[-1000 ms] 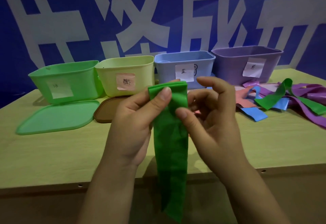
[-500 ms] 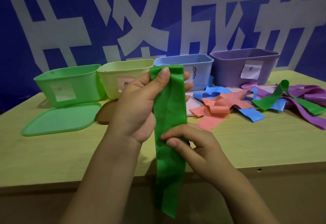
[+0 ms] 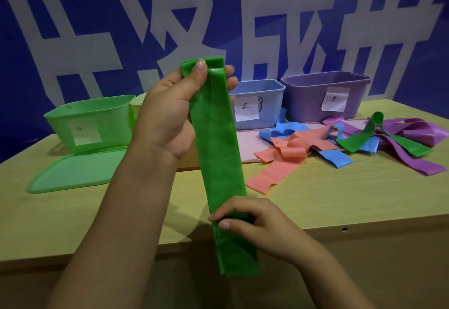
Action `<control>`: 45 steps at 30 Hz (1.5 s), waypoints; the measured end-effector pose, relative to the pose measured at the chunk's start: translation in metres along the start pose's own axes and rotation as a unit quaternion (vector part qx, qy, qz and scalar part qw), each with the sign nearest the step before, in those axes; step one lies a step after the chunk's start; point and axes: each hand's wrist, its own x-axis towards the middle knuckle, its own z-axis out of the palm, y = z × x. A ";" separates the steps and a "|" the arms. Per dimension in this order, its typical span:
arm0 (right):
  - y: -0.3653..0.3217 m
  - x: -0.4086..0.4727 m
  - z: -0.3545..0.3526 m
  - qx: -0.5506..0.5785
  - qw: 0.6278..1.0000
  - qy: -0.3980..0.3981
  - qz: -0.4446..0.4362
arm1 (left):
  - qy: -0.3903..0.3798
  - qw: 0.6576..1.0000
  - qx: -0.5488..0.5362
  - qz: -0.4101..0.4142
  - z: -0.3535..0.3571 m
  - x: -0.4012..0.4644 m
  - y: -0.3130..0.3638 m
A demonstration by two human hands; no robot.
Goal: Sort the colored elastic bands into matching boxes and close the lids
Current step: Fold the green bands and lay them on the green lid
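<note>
A long green elastic band [image 3: 218, 153] hangs upright in front of me. My left hand [image 3: 170, 114] pinches its top end between thumb and fingers. My right hand [image 3: 252, 223] pinches the band low down, near the table's front edge; a short length hangs free below. At the back stand an open green box [image 3: 92, 123], a yellow box [image 3: 138, 102] mostly hidden behind my left hand, a blue box [image 3: 262, 104] and a purple box [image 3: 323, 94]. Loose pink [image 3: 279, 165], blue [image 3: 335, 158], green [image 3: 359, 138] and purple bands [image 3: 413, 158] lie in a pile on the right.
A green lid [image 3: 73, 175] lies flat in front of the green box. A pale pink lid [image 3: 250, 143] lies under the band pile. The wooden table [image 3: 340, 194] ends at a front edge just below my right hand. A blue and white banner fills the back.
My left hand has lifted the band's top end higher. My right hand has slid down the band, which now hangs straight between the two hands.
</note>
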 end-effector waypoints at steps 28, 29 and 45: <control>0.007 -0.032 0.010 0.011 0.999 -0.041 0.015 | -0.045 0.998 0.000 0.048 0.006 0.018 0.031; 0.009 -0.034 0.010 0.013 0.999 -0.045 0.026 | -0.040 0.998 -0.002 0.043 0.005 0.019 0.030; 0.020 -0.062 -0.025 0.004 0.986 -0.114 0.119 | -0.024 1.000 -0.007 -0.006 0.022 0.002 -0.006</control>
